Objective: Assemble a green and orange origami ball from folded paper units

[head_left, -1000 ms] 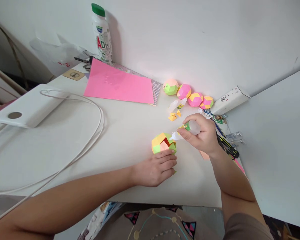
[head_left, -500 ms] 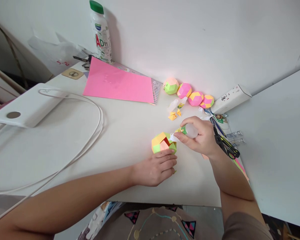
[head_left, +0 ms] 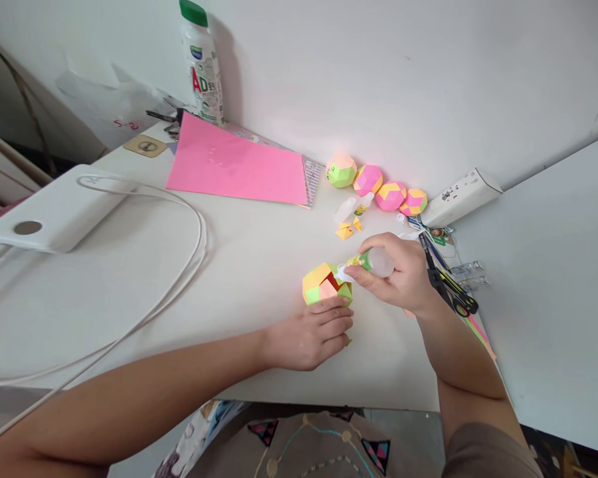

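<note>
A folded paper ball (head_left: pixel 316 282) in orange, green and peach sits on the white desk, with an opening on its upper right side. My left hand (head_left: pixel 311 335) is closed round its near side, the fingers bent and the thumb hidden. In my right hand (head_left: pixel 401 269) a small glue bottle (head_left: pixel 379 261) lies tilted, pinched between thumb and fingers. Its white nozzle points left and reaches the edge of the ball's opening; whether it touches the paper I cannot tell. Loose orange folded pieces (head_left: pixel 345 230) lie just beyond.
Finished paper balls (head_left: pixel 367 180) stand in a row along the wall, near another glue bottle (head_left: pixel 363 204). Scissors (head_left: pixel 448 289) and pens lie to the right beside a white box (head_left: pixel 461 198). Pink paper (head_left: pixel 239 162), a tall bottle (head_left: pixel 202 66), a white power bank (head_left: pixel 54 209) and its cable occupy the left.
The glue bottle's nozzle has shifted slightly left and down along the ball's opening. My left hand and the ball have stayed in place.
</note>
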The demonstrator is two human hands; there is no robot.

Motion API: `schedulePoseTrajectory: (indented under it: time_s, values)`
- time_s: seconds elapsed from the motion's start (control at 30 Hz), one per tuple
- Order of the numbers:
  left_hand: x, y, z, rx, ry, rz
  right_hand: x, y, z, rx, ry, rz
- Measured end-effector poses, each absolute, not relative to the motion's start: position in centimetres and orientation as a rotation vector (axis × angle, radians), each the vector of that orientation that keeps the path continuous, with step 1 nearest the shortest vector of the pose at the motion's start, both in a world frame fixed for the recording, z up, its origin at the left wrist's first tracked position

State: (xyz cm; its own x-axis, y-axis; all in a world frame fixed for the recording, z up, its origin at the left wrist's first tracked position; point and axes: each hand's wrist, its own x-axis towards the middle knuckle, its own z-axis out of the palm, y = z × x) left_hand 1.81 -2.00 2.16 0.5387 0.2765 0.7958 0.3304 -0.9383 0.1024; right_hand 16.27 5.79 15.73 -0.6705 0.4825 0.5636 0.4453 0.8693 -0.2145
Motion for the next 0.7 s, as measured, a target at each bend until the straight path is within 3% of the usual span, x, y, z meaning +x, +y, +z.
schedulePoseTrajectory:
  time_s: [0.5,0.7]
  values:
    - [1.8,-2.0,2.3,-2.700,-0.524,-1.399,16.8,6.4,15.9,-1.009,-2.263,0.393]
    - [1.7,-2.0,2.5,-2.715,-0.521,-1.392,16.0,8.3,15.8,-1.152,-2.162,0.666]
